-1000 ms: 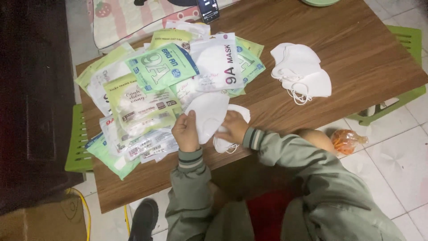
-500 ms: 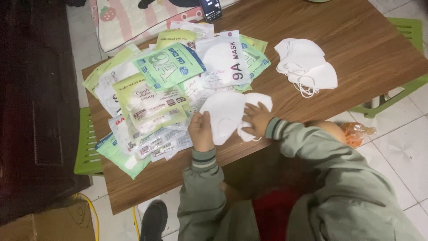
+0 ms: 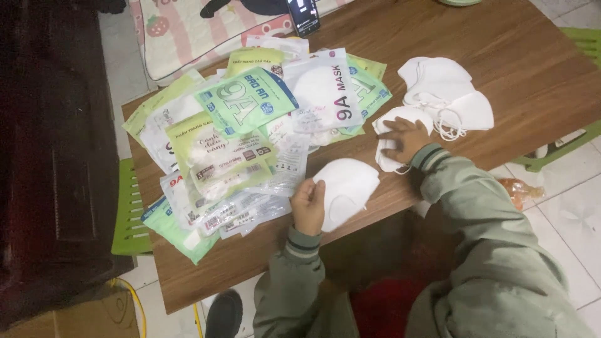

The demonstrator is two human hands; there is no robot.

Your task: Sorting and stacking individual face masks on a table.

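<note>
Two hands, a white mask in each, beside a heap of mask packets

On the brown wooden worktop, flat green, white and clear packets lie overlapped at the left, a teal-labelled one on top. The left hand grips a folded white mask at the near edge. The right hand presses flat on another white mask, just beside a pile of loose masks.
</note>
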